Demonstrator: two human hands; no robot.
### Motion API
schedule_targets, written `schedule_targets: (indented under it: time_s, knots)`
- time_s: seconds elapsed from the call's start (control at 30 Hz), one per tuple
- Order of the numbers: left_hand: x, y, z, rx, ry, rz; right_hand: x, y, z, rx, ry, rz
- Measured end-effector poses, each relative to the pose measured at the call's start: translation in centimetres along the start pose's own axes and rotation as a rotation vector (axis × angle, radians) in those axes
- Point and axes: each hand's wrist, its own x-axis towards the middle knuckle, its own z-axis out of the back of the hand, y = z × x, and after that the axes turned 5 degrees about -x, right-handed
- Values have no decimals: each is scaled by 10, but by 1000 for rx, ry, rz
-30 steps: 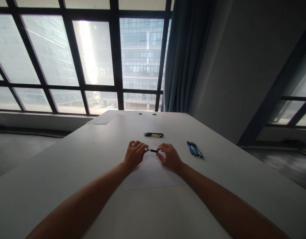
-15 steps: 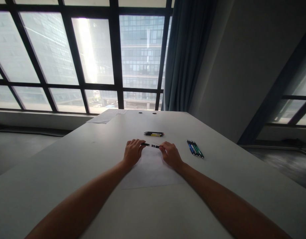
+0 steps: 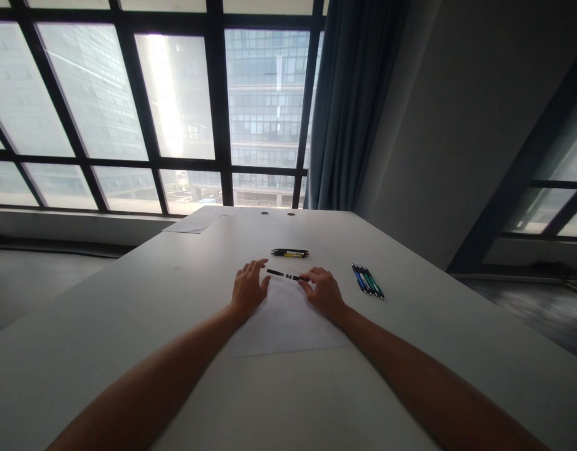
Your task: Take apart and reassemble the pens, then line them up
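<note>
— White table (image 3: 128, 326), dim room. Nearest the person, a paper sheet (image 3: 283, 322) lies flat between both forearms, likely as a work mat.

— Hands?

— Left hand (image 3: 247, 289) flat, fingers spread, gripping nothing, resting at the sheet's edge. Right hand (image 3: 323, 291) curled, fingertips pinching one end of a black pen (image 3: 284, 274) lying at the sheet's far edge.

— Beyond?

— Black and yellow pens (image 3: 291, 253) grouped just past; blue and green pens (image 3: 368, 281) off right, seemingly sorted by colour. Papers (image 3: 201, 220) at the far end, then windows (image 3: 175, 100), curtain (image 3: 349, 106).

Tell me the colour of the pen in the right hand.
Black, with a small pale band mid-barrel: the pen in the right hand, seen in the head view.
</note>
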Motion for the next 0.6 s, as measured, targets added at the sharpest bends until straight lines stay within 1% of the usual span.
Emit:
schedule_targets:
  time_s: [0.13, 0.27, 0.4, 0.47, 0.5, 0.6]
  knots:
    - [0, -2, 0, 25, 97, 26, 3, 0, -1, -72, 53, -27]
    - [0, -4, 2, 54, 201, 46, 4, 3, -2, -86, 95, -45]
    - [0, -5, 4, 81, 235, 25, 5, 3, -4, -57, 102, -41]
    - [0, -5, 5, 91, 243, 18, 6, -2, -3, -30, 58, -62]
    - [0, -5, 6, 94, 248, 16, 7, -6, -1, -16, 16, -93]
    - [0, -6, 7, 92, 264, 8, 10, -23, 6, 30, -154, -254]
